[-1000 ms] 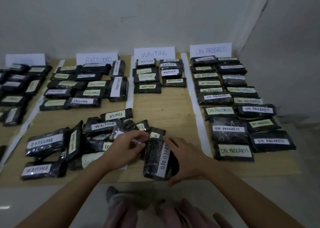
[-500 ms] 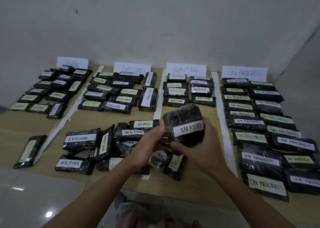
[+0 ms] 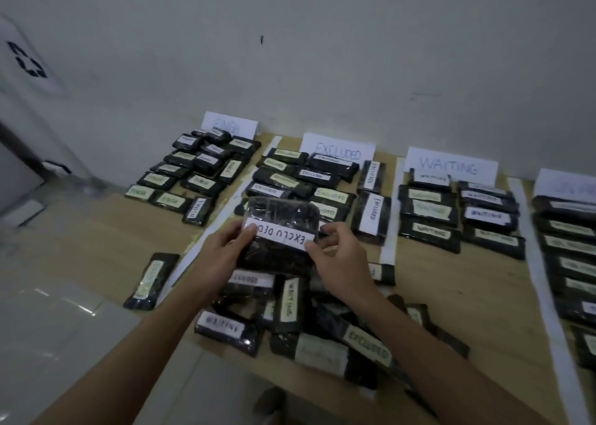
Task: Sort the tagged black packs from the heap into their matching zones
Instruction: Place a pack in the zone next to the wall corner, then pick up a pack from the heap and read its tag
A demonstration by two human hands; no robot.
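Left of frame: bare wood bench (image 3: 80,231) beside one stray black plastic-wrapped pack (image 3: 151,281) near the bench's front edge. Upper left: FINISH zone packs (image 3: 193,169). Centre: left hand (image 3: 222,253) and right hand (image 3: 338,257) each pinch a side edge of the black wrapped pack tagged EXCLUDED (image 3: 279,236), held above the near rim of the EXCLUDED zone (image 3: 309,179). Heap of mixed packs (image 3: 306,321) lies lower centre. Right: WAITING zone (image 3: 451,211); open wood strip in front of it.
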